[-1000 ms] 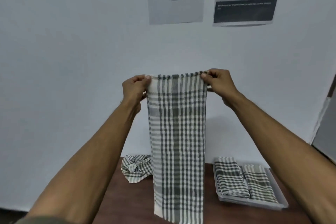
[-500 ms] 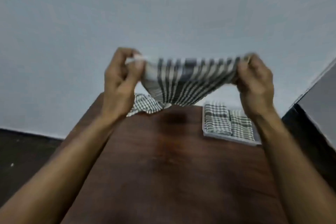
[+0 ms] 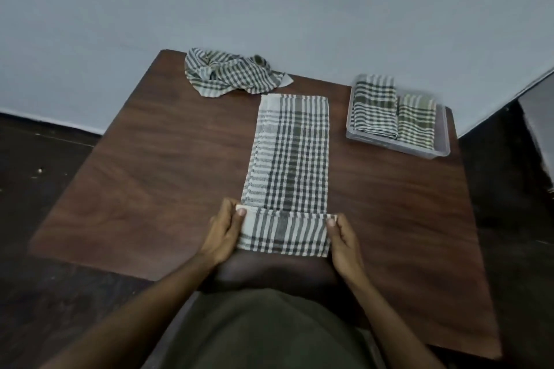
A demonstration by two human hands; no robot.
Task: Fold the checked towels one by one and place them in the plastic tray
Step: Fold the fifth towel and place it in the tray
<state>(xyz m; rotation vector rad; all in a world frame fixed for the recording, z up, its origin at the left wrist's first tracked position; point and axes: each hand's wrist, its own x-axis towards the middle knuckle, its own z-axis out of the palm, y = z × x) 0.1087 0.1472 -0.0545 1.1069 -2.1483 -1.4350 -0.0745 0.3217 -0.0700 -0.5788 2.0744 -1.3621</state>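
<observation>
Long towel (image 3: 289,156) lies flat down the middle of the table (image 3: 168,153), a narrow strip running away from the person. Near end is turned up & over itself, making a short flap at the front.

L hand (image 3: 223,234) pinches the flap's left corner, thumb on top, fingers curled under the edge. R hand (image 3: 344,244) pinches the right corner the same way. Underside fingers on both are hidden by cloth, so can't tell how far they wrap. Both wrists sit at the table's near edge.

Tray (image 3: 440,147), clear plastic, sits at the far right, well apart from the strip. Its walls are faint & hard to trace at the back. Two folded towels (image 3: 374,108) lie in it side by side, touching; left one looks taller, but layer count can't be read.

Crumpled towel (image 3: 230,75) sits at the far edge, just beyond the strip's far end; whether they touch is unclear. It's bunched, so could be one cloth or more.

Table's near right corner is blurred & its front edge is partly hidden by the person's dark shirt (image 3: 269,329). Forearms are cut off at the bottom of the view.
</observation>
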